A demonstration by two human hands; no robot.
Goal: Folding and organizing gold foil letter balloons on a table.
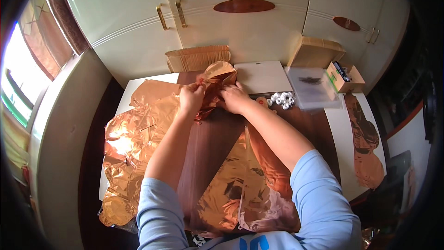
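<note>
Near the far edge of the table, my left hand [191,98] pinches the left side of a crumpled copper-coloured foil balloon [213,93]. On its right side my right hand [235,98] is closed, its fingers partly hidden by the folds. The foil is bunched and uninflated, with a rounded flap standing up at the back. To the left of my left forearm, more flat, wrinkled copper foil [134,143] covers the table. Between my forearms lies another shiny foil piece [222,180], with a clear wrapper [268,210] at its near end.
Several small white spools [283,99] sit right of my right hand. Beyond are a white flat box [262,78], a clear plastic sleeve [314,95] and a small open carton [354,84]. Cardboard [198,58] leans against the cabinet [240,32]. A long foil strip [367,157] lies far right.
</note>
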